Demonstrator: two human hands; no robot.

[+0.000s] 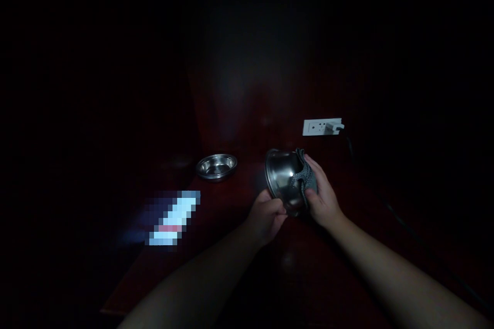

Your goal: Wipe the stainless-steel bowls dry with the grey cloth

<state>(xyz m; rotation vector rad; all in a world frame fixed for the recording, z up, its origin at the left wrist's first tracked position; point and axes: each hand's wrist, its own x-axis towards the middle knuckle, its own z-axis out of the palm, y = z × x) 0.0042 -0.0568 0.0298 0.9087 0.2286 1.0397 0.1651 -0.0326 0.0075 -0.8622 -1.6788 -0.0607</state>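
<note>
A shiny metal bowl (pixel 281 172) is held up, tilted on its side with its rim toward the left. My left hand (pixel 268 216) grips the bowl low at the rim, thumb on the outside. Against the bowl's base my right hand (pixel 322 195) presses a grey textured cloth (pixel 304 177), its fingers closed round the folds. Part of the cloth lies bunched over the outer wall. The inside of the bowl is turned away from me.
Shallow metal dishes (pixel 216 167), seemingly stacked, sit on the dark red tabletop (pixel 231 200) to the left. A bright, pixelated screen-like patch (pixel 175 218) lies nearer. Behind is a white wall socket (pixel 314 127) with a plug and a dark cable (pixel 397 216) trailing right. The surroundings are very dark.
</note>
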